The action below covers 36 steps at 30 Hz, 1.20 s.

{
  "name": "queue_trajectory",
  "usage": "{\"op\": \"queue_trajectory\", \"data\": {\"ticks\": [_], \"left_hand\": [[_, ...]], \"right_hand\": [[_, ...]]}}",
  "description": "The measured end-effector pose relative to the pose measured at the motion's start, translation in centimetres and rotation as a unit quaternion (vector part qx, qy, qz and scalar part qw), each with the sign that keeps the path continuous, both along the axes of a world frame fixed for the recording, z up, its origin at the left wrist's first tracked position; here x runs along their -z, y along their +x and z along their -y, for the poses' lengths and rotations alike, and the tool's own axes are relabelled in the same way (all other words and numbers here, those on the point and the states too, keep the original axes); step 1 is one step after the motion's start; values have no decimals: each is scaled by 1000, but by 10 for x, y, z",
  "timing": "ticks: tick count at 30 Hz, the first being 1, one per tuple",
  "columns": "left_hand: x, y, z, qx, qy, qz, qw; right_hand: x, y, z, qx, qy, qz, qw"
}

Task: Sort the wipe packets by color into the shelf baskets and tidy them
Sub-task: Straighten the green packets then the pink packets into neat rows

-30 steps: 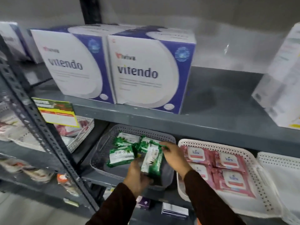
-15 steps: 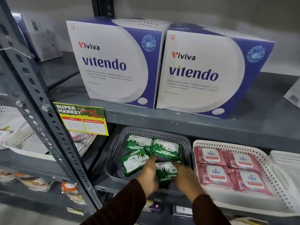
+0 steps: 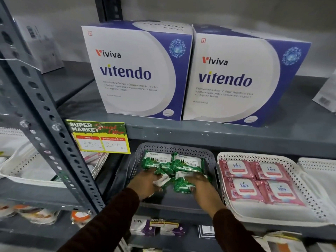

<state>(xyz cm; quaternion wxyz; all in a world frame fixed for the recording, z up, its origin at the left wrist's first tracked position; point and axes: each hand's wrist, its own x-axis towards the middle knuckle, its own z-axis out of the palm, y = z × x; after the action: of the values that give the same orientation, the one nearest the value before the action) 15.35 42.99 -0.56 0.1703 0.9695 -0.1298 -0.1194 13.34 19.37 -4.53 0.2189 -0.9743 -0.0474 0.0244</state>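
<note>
Several green wipe packets (image 3: 187,163) lie in a grey perforated basket (image 3: 140,155) on the middle shelf. My left hand (image 3: 145,182) rests on the front left packets, fingers curled over one. My right hand (image 3: 201,186) presses on a green packet (image 3: 180,187) at the front right. Both hands are inside the basket, sleeves dark brown. To the right, a white basket (image 3: 301,186) holds several pink packets (image 3: 243,188) laid flat in two rows.
Two large white and purple boxes (image 3: 138,70) stand on the shelf above. A yellow price tag (image 3: 100,137) hangs from the shelf edge. A grey perforated upright (image 3: 45,113) slants at left, with a white basket (image 3: 21,171) behind it. Small boxes sit on the shelf below.
The hands have spread apart over the front green packets, pushing them flat in the grey basket. The view has moved closer and slightly left.
</note>
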Motion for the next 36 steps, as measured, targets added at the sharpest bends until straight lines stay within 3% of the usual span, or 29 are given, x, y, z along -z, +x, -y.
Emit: {"op": "queue_trajectory", "data": {"ticks": [8,12,14,19,23,28,32,36], "left_hand": [[14,-5,9,-71,90,73,991],[14,-3,-2,41,98,118,987],[14,-2,-8,70,75,73,992],[20,-1,0,-33,89,76,993],[17,8,11,-116,100,22,988],[15,13,25,-159,147,41,975],[17,18,30,-140,101,56,983],[21,23,20,-165,-39,45,984]], "right_hand": [[6,4,0,-14,21,-13,1000],[3,2,-2,-36,1,3,999],[1,2,-1,-45,8,0,999],[-2,3,5,-45,43,-29,998],[-5,3,6,-41,51,-37,997],[-1,3,3,-32,49,-23,998],[-5,0,-9,-32,33,0,999],[-9,-2,-10,-38,34,-8,999]]}}
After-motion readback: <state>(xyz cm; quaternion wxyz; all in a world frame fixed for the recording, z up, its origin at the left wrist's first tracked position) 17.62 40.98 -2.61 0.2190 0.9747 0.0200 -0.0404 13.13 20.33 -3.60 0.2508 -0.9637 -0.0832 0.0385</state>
